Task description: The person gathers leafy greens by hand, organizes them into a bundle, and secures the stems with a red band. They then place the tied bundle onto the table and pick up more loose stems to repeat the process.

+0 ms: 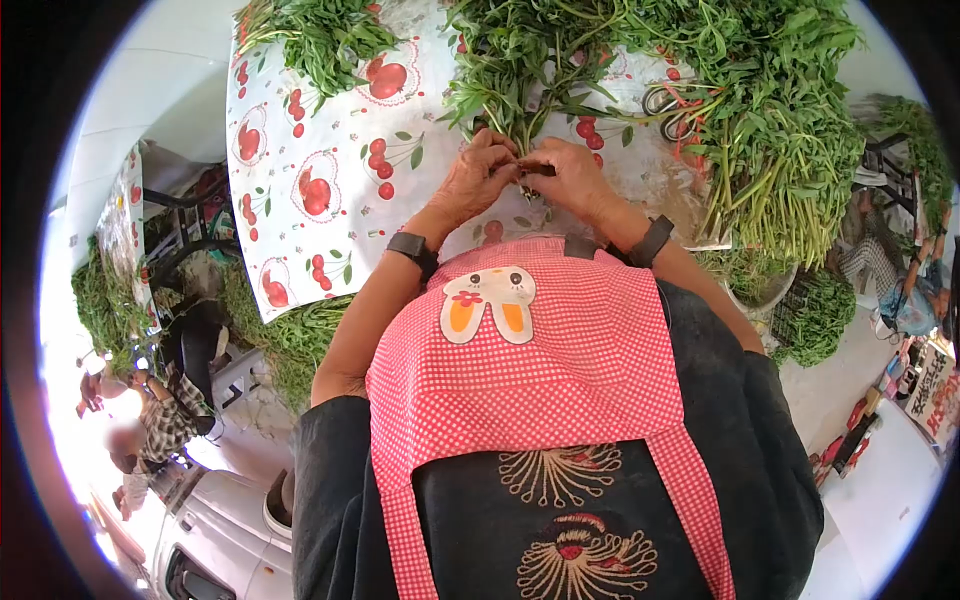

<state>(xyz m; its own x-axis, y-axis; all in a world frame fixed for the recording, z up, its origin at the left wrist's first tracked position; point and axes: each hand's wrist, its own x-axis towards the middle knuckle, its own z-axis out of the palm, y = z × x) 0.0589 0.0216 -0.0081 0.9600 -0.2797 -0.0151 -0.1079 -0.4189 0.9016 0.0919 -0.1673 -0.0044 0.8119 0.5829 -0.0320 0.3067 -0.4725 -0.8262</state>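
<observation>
My left hand [478, 178] and my right hand [568, 180] meet at the table's near edge, fingers pinched around the stem ends of a bunch of leafy greens [515, 75]. The leaves of this bunch point away from me across the table. Between the fingertips the stems converge; whether a tie is there I cannot make out. To the right of my right hand lie scissors [668, 112] with red strings [690, 105] by them, partly under greens. A large heap of long-stemmed greens [775, 130] covers the right side of the table.
A white tablecloth [340, 130] with red fruit prints covers the table. Another bunch of greens [325, 45] lies at its far left. More greens [300, 340] are below the left edge, and a tub [770, 290] stands low at the right. Other people are at both sides.
</observation>
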